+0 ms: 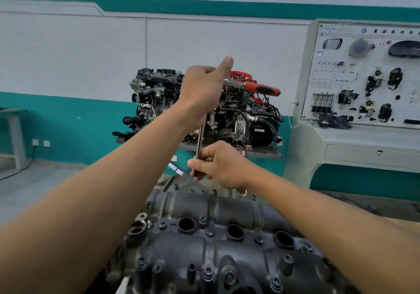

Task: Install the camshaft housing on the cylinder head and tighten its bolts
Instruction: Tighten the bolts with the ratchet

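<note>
Head view: the left hand curls its fingers round the top of a ratchet, thumb stuck up, red handle pointing right. Below it, the right hand grips the long extension bar in curled fingers. The dark camshaft housing lies low in front beneath both forearms, bolts standing in it.

Workshop room with white-and-teal wall.
Display engine on a stand at 12 o'clock; grey training panel at 2; wall sockets and table at 9.
</note>
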Available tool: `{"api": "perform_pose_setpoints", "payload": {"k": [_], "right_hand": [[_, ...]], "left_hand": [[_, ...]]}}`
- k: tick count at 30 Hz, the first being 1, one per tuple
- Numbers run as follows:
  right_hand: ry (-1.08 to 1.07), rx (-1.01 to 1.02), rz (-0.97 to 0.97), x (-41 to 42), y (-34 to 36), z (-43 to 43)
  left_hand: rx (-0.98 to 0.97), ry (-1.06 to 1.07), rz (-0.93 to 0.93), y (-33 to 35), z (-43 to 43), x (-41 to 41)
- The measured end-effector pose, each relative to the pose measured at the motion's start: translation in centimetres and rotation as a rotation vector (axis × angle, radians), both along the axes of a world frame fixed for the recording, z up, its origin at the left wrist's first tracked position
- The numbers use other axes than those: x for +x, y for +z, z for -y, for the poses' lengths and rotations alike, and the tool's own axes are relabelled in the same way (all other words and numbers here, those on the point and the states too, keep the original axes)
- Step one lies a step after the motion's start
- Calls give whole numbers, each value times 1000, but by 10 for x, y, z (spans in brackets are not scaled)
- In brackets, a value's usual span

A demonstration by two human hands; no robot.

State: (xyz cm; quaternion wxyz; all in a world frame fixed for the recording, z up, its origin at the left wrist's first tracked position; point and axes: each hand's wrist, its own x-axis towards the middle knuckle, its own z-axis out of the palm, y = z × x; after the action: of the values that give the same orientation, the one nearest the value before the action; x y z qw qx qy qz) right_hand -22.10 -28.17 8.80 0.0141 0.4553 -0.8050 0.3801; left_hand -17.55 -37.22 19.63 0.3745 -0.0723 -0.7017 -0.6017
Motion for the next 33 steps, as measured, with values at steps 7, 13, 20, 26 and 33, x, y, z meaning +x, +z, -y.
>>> {"api": "perform_pose_setpoints", "payload": {"k": [7,13,20,26,33], "right_hand": [[11,54,-117,8,-19,34],[40,36,-1,8,-21,47],[30,63,-20,8,-25,44],[11,-13,70,9,-26,46],[4,-7,108,6,-25,45]], "left_hand": [[20,132,-52,-28,38,3],[-52,181,-57,-29,45,1],[-34,123,-20,-34,43,6],[-24,115,-38,-27,42,4],[-39,115,25,-26,39,-1]]}}
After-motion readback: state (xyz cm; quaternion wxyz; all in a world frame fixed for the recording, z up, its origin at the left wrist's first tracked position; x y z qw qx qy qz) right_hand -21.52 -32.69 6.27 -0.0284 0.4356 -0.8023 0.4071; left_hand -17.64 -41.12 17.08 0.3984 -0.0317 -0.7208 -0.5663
